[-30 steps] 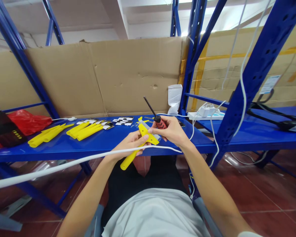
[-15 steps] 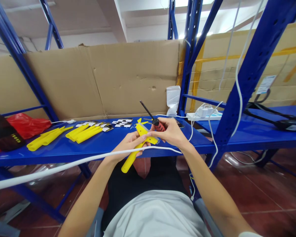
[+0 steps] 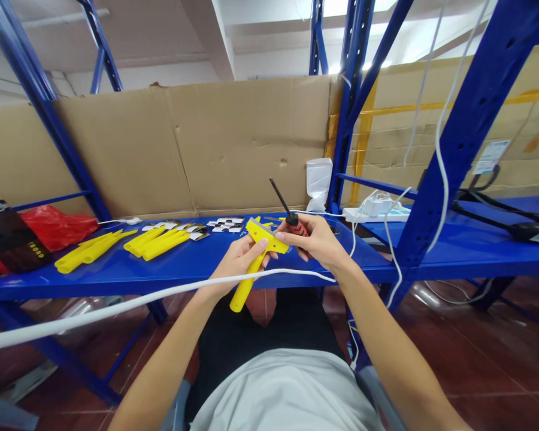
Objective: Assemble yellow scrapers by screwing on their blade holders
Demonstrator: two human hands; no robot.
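Observation:
A yellow scraper (image 3: 243, 291) with a T-shaped head is held over the front edge of the bench, its long grip pointing down towards my lap. My left hand (image 3: 237, 258) is closed around its neck, thumb pressed on the front. Dark screw holes show in the head, and a thin clear strip runs along its upper edge. My right hand (image 3: 322, 240) holds a screwdriver (image 3: 298, 226) with a red and black handle, its shaft slanting up and to the left, away from the scraper. My right thumb and fingertips pinch the right end of the scraper head.
On the blue bench (image 3: 130, 272) lie more yellow scraper pieces (image 3: 161, 244) and black-and-white cards (image 3: 227, 224). A red plastic bag (image 3: 58, 227) and a black bag (image 3: 13, 244) sit left. A white cable (image 3: 161, 296) crosses before my forearms. A power strip (image 3: 377, 214) stands right, by a blue post (image 3: 462, 120).
The scraper has turned so its head faces me more squarely. My right hand has shifted slightly right along the head, and the screwdriver stands a bit steeper. The whole view has shifted a little.

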